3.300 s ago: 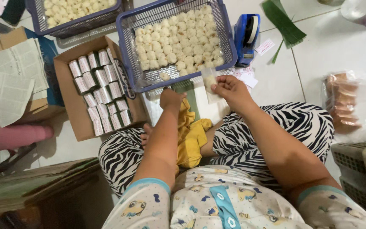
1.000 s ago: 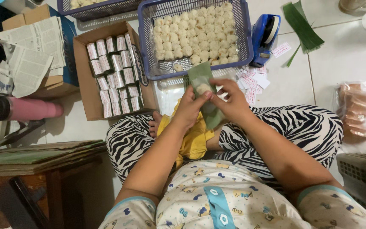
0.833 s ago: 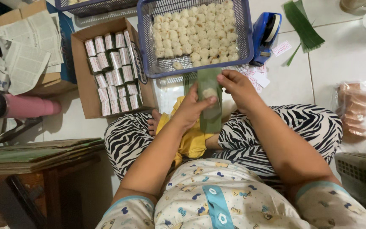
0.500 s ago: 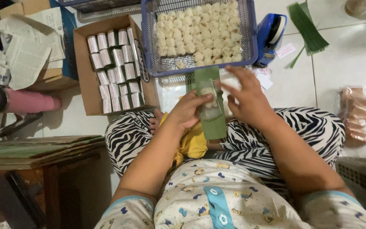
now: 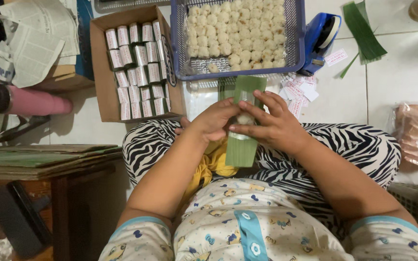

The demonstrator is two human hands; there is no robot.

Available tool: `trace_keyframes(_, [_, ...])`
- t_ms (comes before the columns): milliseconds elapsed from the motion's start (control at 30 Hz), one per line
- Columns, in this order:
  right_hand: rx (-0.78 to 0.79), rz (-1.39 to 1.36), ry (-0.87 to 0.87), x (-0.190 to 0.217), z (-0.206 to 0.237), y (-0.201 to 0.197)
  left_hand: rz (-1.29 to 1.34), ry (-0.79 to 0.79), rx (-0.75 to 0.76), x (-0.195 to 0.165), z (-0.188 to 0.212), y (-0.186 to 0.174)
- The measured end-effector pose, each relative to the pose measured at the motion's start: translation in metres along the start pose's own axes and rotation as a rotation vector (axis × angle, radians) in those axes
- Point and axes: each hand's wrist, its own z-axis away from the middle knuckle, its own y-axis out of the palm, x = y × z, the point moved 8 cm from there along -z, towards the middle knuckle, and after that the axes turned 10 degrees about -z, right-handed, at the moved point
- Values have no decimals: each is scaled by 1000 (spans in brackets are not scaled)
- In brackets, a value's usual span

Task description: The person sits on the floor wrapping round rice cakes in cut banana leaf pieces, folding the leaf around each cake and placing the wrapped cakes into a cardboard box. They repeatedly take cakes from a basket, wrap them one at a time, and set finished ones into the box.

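Observation:
A long green leaf strip lies across my lap with a small pale dough ball on its middle. My left hand grips the strip's left edge. Opposite it, my right hand holds the right edge, with fingertips over the ball. Just beyond my hands stands a blue wire basket filled with several pale dough balls. A yellow cloth sits between my knees.
A cardboard box of several small wrapped packets stands at the left. A blue tape dispenser, paper labels and spare green leaves lie on the tiled floor. A pink bottle and newspapers are far left; a wooden table is nearby.
My hands have taken up a leaf strip and brought it onto my lap. A dough ball now sits on it, and both hands have closed in around it.

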Motion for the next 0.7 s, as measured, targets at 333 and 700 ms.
trace_keyframes(333, [-430,-472,456,-23,26,-8,-11,44,-58,1,1,27])
trace_keyframes(700, [-788,-1390,923,-59,61,47,-262,181,-78,-12,12,44])
